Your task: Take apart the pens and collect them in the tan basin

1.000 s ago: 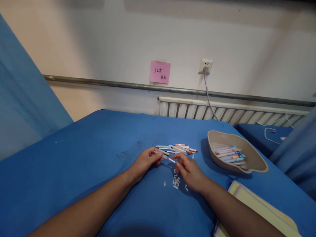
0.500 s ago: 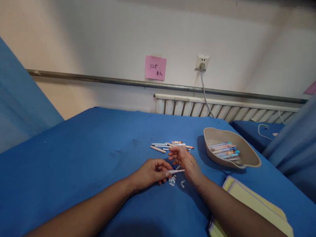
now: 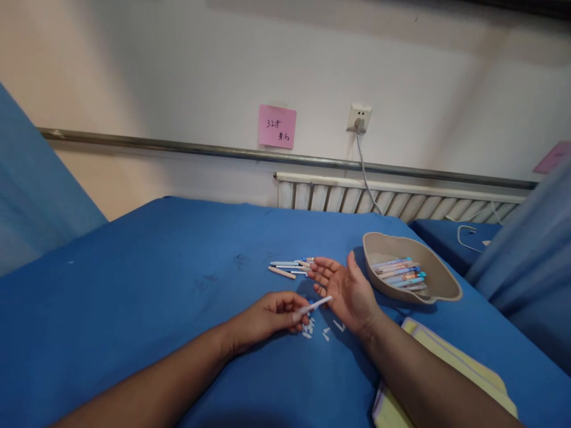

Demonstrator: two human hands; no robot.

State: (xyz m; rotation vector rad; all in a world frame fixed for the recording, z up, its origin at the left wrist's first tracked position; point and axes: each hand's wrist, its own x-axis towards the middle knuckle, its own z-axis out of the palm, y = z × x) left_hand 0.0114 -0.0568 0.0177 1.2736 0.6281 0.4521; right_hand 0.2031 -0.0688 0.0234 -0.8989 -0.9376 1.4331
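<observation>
My left hand [image 3: 281, 311] is closed around a slim pale pen [image 3: 317, 305], pinched between thumb and fingers, its thin white end pointing up and right. Beside that end, my right hand [image 3: 345, 291] is open with its palm turned up and fingers spread; whether the pen's tip touches the palm I cannot tell. Small white pointed pieces [image 3: 307, 330] lie in a cluster on the blue cloth below my left fingers, with a few more under my right hand. Behind the hands lies a loose pile of pens [image 3: 285, 264], partly hidden by my right fingers.
A beige basin [image 3: 439, 276] holding several pens [image 3: 401, 273] stands at the right. Folded yellow cloth [image 3: 459, 362] lies under my right forearm. The blue-covered table [image 3: 134, 285] reaches a wall with a radiator [image 3: 330, 193]. Blue curtains [image 3: 35, 196] hang at both sides.
My right hand has turned palm up and opened away from the pen. The pen's white end now tilts upward. Another white piece shows on the cloth below my right hand.
</observation>
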